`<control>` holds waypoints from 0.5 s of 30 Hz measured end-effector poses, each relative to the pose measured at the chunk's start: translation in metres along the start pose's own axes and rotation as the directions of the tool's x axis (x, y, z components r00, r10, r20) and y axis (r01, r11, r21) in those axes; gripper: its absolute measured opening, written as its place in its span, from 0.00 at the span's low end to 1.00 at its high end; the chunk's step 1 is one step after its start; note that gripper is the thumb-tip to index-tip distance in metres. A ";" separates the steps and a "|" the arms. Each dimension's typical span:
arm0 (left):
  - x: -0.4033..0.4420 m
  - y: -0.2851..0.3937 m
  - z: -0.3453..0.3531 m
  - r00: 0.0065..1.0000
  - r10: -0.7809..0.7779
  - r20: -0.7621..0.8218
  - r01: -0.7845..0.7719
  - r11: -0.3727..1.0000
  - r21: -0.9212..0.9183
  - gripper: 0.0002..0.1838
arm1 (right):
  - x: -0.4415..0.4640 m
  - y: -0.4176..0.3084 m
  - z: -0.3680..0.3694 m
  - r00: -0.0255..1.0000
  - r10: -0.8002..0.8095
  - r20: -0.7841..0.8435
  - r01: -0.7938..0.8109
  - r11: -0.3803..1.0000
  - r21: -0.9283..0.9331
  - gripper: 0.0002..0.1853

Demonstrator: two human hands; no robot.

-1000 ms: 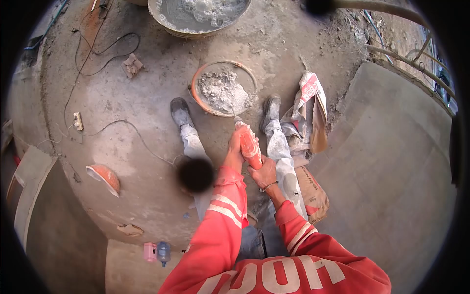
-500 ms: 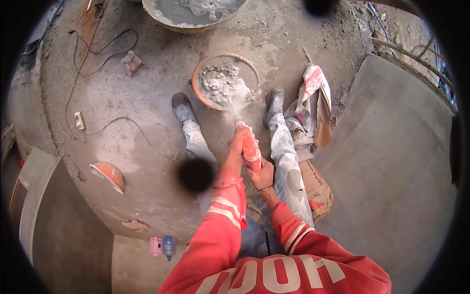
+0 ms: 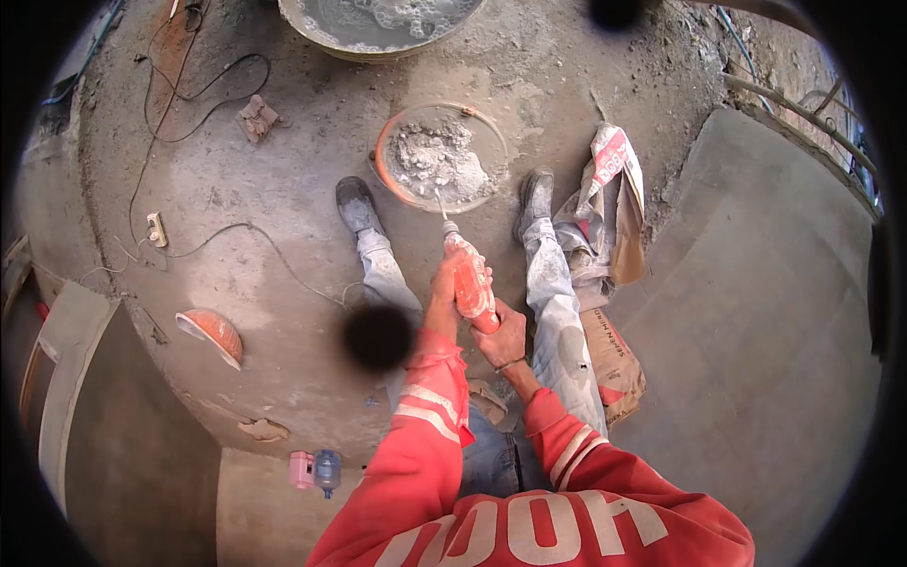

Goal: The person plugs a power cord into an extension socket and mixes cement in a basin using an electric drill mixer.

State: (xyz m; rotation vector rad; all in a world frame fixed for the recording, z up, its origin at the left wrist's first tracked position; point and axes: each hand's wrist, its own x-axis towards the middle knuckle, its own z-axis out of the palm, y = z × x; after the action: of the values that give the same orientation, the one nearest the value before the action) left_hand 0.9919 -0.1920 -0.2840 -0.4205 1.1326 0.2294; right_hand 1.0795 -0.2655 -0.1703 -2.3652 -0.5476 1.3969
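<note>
A dusty orange-red power drill (image 3: 473,291) points forward, away from my body, between my legs. My left hand (image 3: 444,282) is wrapped around the front of its body, just behind the chuck. Behind it, my right hand (image 3: 506,341) grips the rear handle. A thin metal rod (image 3: 439,201) runs from the chuck to the near edge of a round bucket (image 3: 382,172) with an orange rim. Inside the bucket lies lumpy grey powder (image 3: 435,159) heaped beside a smoother wet-looking area; whether the rod's tip is buried in it I cannot tell.
A large tub (image 3: 364,55) of foamy grey water stands at the far side. Torn cement bags (image 3: 614,364) lie by my right leg. On the left are a black cable (image 3: 274,250), a white power socket (image 3: 156,230) and an orange bowl (image 3: 213,335).
The dust around the rod's tip has thinned, and the rod shows more clearly. The drill has swung slightly left in my two hands, both keeping their grip.
</note>
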 end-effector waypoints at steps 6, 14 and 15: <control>-0.012 0.005 0.007 0.998 0.003 -0.057 -0.006 0.998 -0.056 0.21 | 0.000 -0.005 0.001 1.000 -0.024 -0.008 0.023 0.995 -0.098 0.15; -0.018 0.012 -0.012 0.996 0.011 0.093 0.007 0.982 -0.191 0.19 | 0.001 -0.030 0.000 0.995 -0.093 0.035 0.098 0.961 -0.257 0.16; -0.018 0.012 -0.013 0.995 0.012 0.096 0.007 0.981 -0.195 0.19 | 0.000 -0.029 0.001 0.995 -0.094 0.036 0.101 0.956 -0.276 0.16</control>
State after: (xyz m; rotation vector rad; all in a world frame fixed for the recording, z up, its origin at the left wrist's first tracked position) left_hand 0.9689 -0.1866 -0.2747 -0.5759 1.0187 0.3610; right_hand 1.0744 -0.2404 -0.1572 -2.4979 -0.9084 1.3819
